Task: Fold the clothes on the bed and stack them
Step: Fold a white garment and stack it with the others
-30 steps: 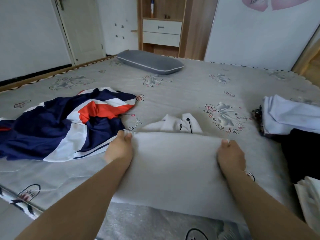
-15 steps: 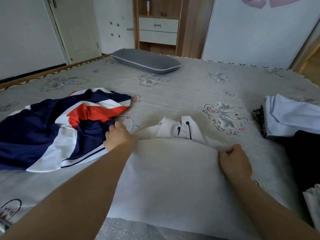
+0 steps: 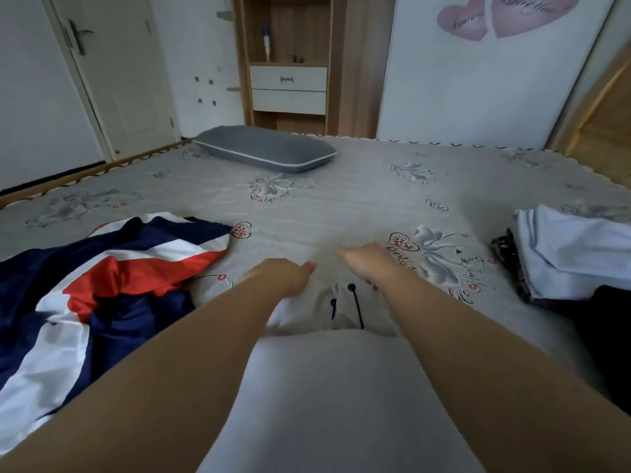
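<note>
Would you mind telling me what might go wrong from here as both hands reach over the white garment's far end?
The left hand and right hand sit close together near the drawstrings; gripping only the middle could let the white garment fold unevenly. The navy, red and white garment lies right alongside and might get dragged or caught in the fold. The folded pile sits near the bed's right edge and may topple once more is added.

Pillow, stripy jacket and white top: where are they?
pillow (image 3: pixel 264 153), head view, middle of its grey top.
stripy jacket (image 3: pixel 136 273), head view, on its red stripe.
white top (image 3: pixel 334 387), head view, middle of its folded body.
</note>
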